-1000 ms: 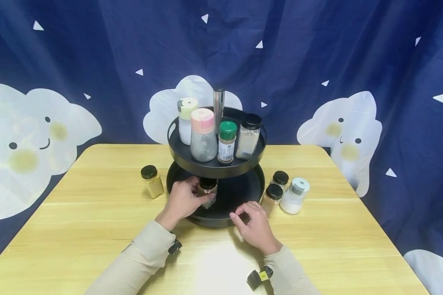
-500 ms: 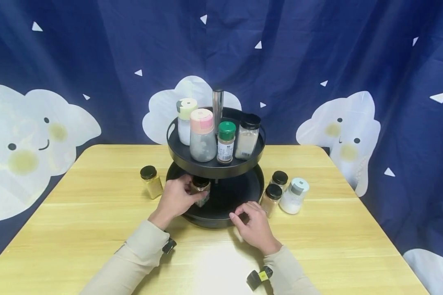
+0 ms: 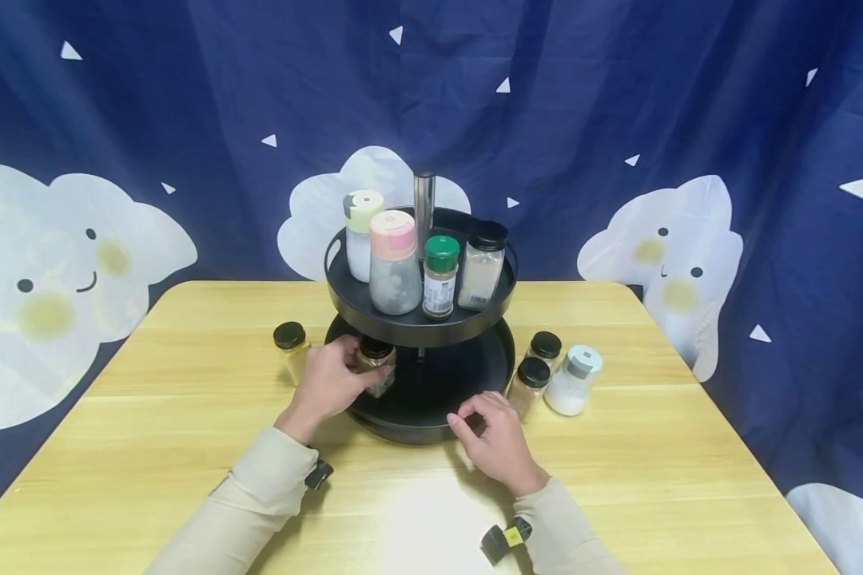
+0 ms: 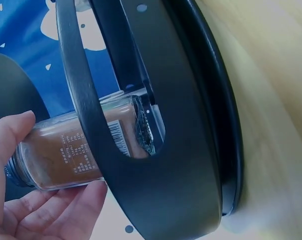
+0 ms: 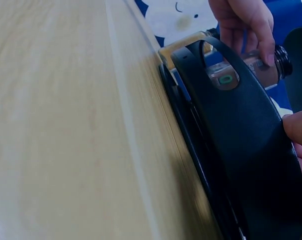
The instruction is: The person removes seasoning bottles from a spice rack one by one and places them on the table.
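My left hand (image 3: 327,386) grips a square glass spice jar (image 3: 375,360) with a black lid, over the left part of the lower tray (image 3: 446,383) of a black two-tier rack. The left wrist view shows brown powder in the jar (image 4: 53,155), a printed label and a barcode seen through the handle slot. It stands roughly upright; contact with the tray floor is hard to tell. At the lower tray's front right, my right hand (image 3: 496,442) pinches the rim; its thumb (image 5: 296,126) lies against the edge in the right wrist view.
On the upper tray (image 3: 417,329) stand several seasoning bottles, including a pink-capped bottle (image 3: 394,275) and a green-capped jar (image 3: 440,279). A yellow spice jar (image 3: 292,355) is left of the rack. Two black-lidded jars (image 3: 526,390) and a white shaker (image 3: 572,383) stand right.
My left hand has moved the spice jar leftward along the lower tray, from near the centre post toward the left side. My right hand has stayed at the rim.
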`<state>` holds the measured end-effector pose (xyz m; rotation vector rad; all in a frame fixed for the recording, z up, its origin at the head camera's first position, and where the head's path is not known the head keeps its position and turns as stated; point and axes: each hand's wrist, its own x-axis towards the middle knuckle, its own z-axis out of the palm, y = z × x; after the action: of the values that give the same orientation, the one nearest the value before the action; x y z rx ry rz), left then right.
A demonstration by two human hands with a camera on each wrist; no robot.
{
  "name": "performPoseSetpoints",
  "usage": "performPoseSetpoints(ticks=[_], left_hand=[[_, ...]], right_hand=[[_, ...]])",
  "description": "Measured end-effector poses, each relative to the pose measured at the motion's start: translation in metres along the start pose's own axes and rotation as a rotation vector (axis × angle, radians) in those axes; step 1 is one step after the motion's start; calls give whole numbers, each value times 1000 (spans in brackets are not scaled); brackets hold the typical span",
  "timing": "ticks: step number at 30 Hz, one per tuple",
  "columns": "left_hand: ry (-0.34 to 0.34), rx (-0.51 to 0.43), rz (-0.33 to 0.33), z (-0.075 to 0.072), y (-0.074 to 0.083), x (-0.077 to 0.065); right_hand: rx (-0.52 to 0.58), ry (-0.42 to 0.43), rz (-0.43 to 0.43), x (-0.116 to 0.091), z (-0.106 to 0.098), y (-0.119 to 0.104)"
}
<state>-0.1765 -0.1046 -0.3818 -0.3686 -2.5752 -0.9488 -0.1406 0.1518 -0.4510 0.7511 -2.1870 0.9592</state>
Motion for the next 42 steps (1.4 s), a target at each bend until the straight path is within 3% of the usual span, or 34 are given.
performPoseSetpoints(ticks=[8,20,31,37,42], left_hand=[[2,34,-18,-6,-6,1],[20,-3,-73,-18,-9,0],[45,12,-66,-27,-13,1],[29,-41,-126,-32,-14,-1],[44,-59,-135,-35,-14,-2]], right_hand=[[-4,0,-4,0,0,1],[-6,0,-3,1,0,0],[-6,5,-1,0,-1,0],[-9,-5,7,0,0,1],[-10,-16,18,0,-1,1]])
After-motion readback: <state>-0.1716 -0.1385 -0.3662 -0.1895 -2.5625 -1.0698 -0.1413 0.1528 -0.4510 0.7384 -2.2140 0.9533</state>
